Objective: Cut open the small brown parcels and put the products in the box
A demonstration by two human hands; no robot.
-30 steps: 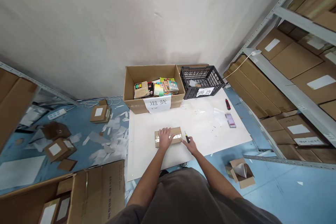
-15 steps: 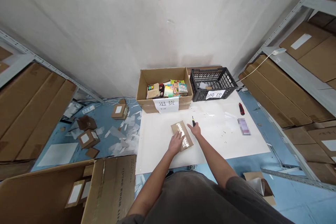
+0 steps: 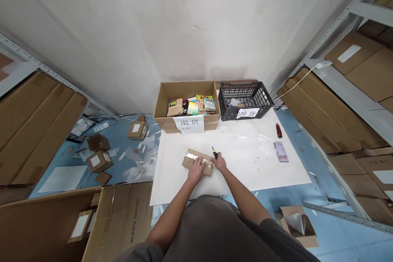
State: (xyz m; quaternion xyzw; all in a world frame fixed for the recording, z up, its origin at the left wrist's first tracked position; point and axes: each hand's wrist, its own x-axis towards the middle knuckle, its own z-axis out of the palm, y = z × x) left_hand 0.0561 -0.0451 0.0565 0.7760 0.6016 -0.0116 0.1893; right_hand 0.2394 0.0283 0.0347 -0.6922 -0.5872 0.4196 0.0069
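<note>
Your box (image 3: 189, 159) has swung crosswise; steady it under your loosely open left hand (image 3: 195, 171), fingers clear of the knife (image 3: 215, 153) gripped in your closed right hand (image 3: 220, 162).

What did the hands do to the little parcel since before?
The parcel turned: half a second ago it slanted steeply, now it lies more crosswise. The right hand came in to its right end, holding the cutter as before. The left hand stayed on top. The big box and black crate stayed put.
</note>
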